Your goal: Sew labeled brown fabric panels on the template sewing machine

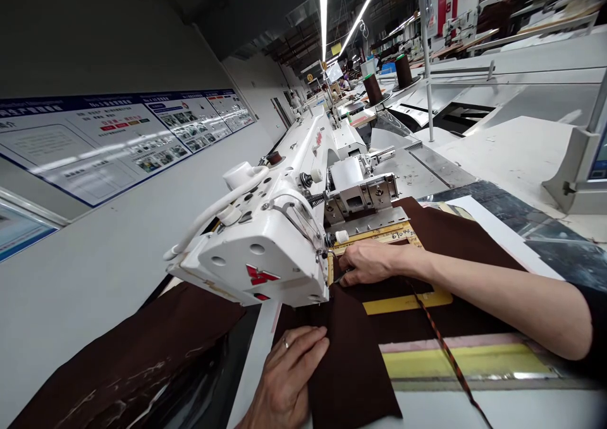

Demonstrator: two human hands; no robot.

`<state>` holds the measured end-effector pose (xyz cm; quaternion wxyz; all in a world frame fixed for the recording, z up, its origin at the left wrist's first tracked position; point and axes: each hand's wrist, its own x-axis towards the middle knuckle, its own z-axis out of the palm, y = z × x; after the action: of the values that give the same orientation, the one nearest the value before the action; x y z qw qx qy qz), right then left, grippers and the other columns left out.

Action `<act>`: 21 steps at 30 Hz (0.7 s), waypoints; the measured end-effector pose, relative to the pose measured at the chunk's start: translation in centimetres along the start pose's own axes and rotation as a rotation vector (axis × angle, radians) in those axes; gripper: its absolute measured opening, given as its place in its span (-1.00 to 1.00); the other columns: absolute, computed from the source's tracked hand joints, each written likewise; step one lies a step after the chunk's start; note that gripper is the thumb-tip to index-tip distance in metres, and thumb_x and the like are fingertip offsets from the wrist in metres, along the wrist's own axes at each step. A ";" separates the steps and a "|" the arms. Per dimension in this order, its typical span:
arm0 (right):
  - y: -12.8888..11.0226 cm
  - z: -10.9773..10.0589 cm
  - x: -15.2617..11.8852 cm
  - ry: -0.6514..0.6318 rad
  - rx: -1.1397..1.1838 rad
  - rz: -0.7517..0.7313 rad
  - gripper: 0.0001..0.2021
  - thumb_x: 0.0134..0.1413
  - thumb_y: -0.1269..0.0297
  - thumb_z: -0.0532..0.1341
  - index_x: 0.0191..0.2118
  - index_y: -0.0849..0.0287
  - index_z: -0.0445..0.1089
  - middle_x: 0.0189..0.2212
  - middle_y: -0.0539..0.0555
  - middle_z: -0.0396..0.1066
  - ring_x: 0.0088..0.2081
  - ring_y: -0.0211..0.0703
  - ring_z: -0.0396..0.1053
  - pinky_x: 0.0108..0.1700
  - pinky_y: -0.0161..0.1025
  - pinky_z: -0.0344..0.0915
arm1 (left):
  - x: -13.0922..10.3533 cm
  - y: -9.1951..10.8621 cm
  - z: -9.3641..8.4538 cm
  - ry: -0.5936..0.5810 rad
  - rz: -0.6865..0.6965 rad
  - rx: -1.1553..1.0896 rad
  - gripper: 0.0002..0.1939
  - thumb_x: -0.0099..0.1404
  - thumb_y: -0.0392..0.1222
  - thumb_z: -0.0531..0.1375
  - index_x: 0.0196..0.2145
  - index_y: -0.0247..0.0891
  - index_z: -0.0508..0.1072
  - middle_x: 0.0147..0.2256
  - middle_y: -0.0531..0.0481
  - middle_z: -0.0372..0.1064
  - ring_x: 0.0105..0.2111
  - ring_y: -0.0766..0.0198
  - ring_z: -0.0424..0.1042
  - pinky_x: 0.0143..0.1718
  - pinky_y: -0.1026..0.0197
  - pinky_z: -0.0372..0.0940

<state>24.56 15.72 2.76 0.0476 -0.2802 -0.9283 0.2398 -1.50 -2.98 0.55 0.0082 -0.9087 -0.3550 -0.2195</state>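
Note:
My right hand (pixel 367 261) is closed beside the head of a white sewing machine (pixel 270 246). Its fingers pinch a small dark metal tool (pixel 343 276), mostly hidden, whose kind I cannot make out. My left hand (pixel 289 375), with a ring on one finger, lies with its fingers stretched out on the left edge of a dark brown fabric piece (pixel 353 359). A yellow template frame (pixel 408 301) lies over brown cloth under my right forearm. From below that wrist a striped cord (pixel 446 350) runs down to the right.
More brown fabric (pixel 142 347) hangs over the machine's left side. Brown thread cones (pixel 373 90) stand behind. A metal pole (pixel 425 56) rises at the back right, and a screen's stand (pixel 571 170) sits on the right. Posters (pixel 95 138) line the left wall.

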 end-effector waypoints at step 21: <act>-0.3 0.2 0.0 0.021 -0.056 -0.025 -0.63 0.19 -0.03 0.19 -0.10 0.15 0.53 -0.28 0.15 0.55 -0.27 0.00 0.49 -0.41 -0.27 0.15 | 0.2 0.8 -0.3 -0.006 0.006 0.027 -0.56 0.40 -0.48 -0.01 0.16 -0.36 0.42 0.08 -0.28 0.43 0.13 0.08 0.36 0.07 0.04 0.43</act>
<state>24.43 15.43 2.73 0.0524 -0.2721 -0.9375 0.2103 -1.00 -3.48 1.01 0.0197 -0.9102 -0.3554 -0.2119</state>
